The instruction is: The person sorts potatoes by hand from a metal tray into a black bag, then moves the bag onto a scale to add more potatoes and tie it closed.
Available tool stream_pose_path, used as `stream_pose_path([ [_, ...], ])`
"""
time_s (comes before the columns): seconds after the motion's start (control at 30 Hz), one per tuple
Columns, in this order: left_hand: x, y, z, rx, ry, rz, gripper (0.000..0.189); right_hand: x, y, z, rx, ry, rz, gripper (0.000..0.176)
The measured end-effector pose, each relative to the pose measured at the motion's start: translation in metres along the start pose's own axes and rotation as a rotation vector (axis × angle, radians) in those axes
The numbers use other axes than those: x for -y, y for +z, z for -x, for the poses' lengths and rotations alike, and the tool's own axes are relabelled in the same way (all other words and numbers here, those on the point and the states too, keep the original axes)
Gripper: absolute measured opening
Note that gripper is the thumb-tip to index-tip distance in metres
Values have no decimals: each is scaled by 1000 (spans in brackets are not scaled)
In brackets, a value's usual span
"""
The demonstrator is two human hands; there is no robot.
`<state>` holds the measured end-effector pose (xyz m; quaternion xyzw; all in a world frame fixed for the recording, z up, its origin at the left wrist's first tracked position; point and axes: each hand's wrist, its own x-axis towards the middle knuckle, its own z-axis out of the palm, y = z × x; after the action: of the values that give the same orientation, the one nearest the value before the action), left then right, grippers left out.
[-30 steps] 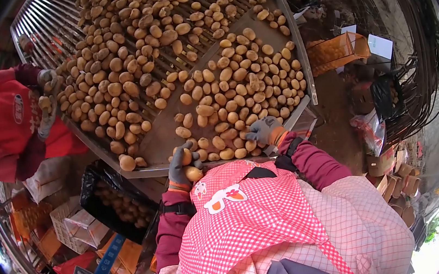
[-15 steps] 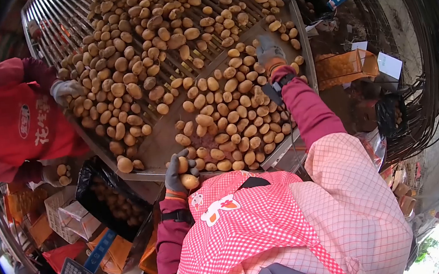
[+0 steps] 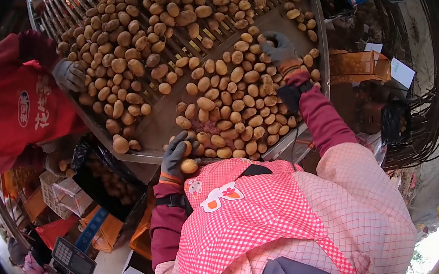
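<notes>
Potatoes [image 3: 237, 104] lie spread over a metal sorting table [image 3: 157, 122] with a slatted part at the back. My left hand [image 3: 176, 156], in a grey glove with an orange cuff, is at the table's near edge, its fingers curled round potatoes [image 3: 189, 166]. My right hand [image 3: 277, 47], gloved the same way, reaches over the far right of the pile. Its fingers are bent down around a potato [image 3: 262, 39], which shows at the fingertips.
At the left a co-worker in a red apron [image 3: 24, 109] has a gloved hand [image 3: 69, 76] on the table's edge. A black-lined crate of potatoes [image 3: 107, 178] stands below it. Scales [image 3: 74, 259] are at lower left, an orange box [image 3: 358, 65] at right.
The view has shifted a little. My right hand's fingers have curled and now have a potato at their tips. My left hand still has potatoes in it.
</notes>
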<state>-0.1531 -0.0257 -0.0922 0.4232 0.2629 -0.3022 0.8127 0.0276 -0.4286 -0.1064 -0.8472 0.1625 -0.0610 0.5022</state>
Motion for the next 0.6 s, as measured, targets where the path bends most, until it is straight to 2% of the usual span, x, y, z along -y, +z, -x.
stream_pose_path([
  [0.07,-4,-2,0,70,-27,-17,49,5,28,41,163,-39,-290,37],
  [0.1,3,-9,-9,84,-21,-68,56,16,43,71,258,-58,-380,40],
  [0.13,-1,-5,-9,81,-11,-74,56,51,50,102,340,-98,-341,39],
  [0.2,-6,10,-5,156,-176,150,68,90,74,159,631,-221,-390,38],
  [0.23,-7,17,-5,282,-178,228,75,98,81,164,623,-222,-388,38],
  [0.3,1,4,-12,311,-177,297,75,109,88,170,725,-524,-236,39],
  [0.33,4,-4,-13,329,-163,373,76,103,91,165,733,-532,-231,39],
  [0.4,0,2,1,226,-146,452,70,77,103,145,500,-567,-20,46],
  [0.53,-2,-23,18,284,-83,538,66,40,113,142,503,-721,543,61],
  [0.57,10,-32,15,177,-21,547,65,42,117,150,512,-771,580,62],
  [0.6,5,-39,22,361,-81,610,64,45,119,158,509,-815,622,63],
])
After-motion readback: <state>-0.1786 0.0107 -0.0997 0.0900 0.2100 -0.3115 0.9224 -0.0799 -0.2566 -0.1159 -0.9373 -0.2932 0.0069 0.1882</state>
